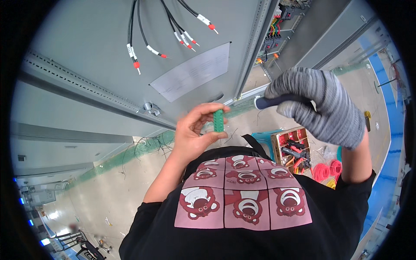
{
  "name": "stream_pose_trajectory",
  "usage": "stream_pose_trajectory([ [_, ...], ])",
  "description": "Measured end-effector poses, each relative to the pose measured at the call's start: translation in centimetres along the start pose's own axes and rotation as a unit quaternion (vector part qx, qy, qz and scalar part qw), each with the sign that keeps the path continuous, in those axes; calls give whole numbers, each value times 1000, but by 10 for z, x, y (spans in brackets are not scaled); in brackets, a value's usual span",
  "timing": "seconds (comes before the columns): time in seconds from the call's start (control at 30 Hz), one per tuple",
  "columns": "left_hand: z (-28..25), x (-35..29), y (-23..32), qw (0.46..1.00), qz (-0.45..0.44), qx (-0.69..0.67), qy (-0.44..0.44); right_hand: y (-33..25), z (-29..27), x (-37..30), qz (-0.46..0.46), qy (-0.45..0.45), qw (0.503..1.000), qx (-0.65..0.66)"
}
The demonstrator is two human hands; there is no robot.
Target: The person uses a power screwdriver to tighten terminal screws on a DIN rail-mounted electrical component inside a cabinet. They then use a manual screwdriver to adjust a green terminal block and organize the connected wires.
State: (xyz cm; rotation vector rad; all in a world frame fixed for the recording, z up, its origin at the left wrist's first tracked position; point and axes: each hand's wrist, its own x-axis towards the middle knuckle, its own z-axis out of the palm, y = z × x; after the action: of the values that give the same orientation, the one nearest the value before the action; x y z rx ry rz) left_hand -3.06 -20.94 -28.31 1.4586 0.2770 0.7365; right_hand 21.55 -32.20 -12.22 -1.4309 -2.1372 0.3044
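My bare left hand [195, 130] pinches a small green terminal block [218, 121] between thumb and fingers, upright in front of my chest. A row of small openings shows along its face. To the right, my right hand [320, 106] wears a grey knit glove and is closed round a dark navy, rounded object [271, 102] with a pale end; its kind cannot be made out. Beyond my hands, several black wires [168, 17] with white sleeves and red-collared metal tips hang before a grey cabinet door [86, 39].
A printed sheet [193, 71] is on the door. Wired components [277, 32] sit inside an open cabinet at upper right. A wooden tool box [294, 149] rests on a teal stool [263, 138], near red wire coils [321, 171]. Loose black wire scraps [149, 147] lie on the floor.
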Motion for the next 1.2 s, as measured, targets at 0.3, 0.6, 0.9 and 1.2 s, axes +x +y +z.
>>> stream_pose_trajectory([
  [0.3, 9, 9, -6, 979, -71, -169, -92, -33, -8, -15, 7, -37, 997, -67],
  [0.6, 20, 15, -12, 984, -13, -166, -65, -48, -2, -24, 52, -18, 995, -85],
  [0.9, 24, 15, -15, 989, 72, -128, -29, -62, 1, -26, 115, -27, 985, -123],
  [1.2, 17, 16, -7, 989, 110, 95, 4, -55, -11, -19, 149, -46, 988, -11],
])
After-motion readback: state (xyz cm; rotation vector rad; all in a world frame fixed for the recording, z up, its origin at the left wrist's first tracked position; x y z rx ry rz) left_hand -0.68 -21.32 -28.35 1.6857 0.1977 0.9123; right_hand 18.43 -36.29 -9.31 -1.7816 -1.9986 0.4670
